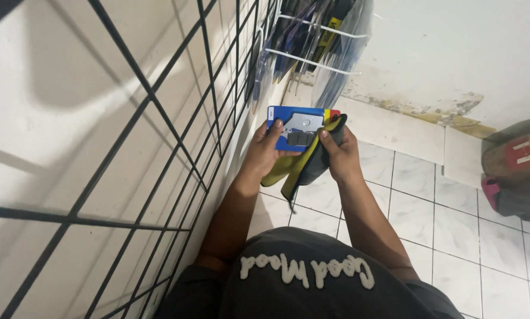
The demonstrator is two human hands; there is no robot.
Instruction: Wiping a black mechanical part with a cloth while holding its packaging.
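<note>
- The left hand (264,155) grips a blue blister card (295,125) from below, thumb pressed on its front; the card carries a grey metal part and a dark pad under clear plastic.
- The right hand (339,155) is clenched around a yellow and dark cloth (312,162), which lies against the card's right edge and hangs down under both hands.
- As a judgement, the wiping is in hand and not finished: the cloth covers only the right edge of the card, and the card is off the rack, held at chest height above the tiled floor (454,224).
- On the left, a black wire grid (150,94) runs close beside the left forearm, so there is little room on that side.
- Ahead, more packets (318,35) hang on white hooks, just above the card.
- To the right, the floor is open as far as a bag (516,174) against the wall, well apart from the hands.
</note>
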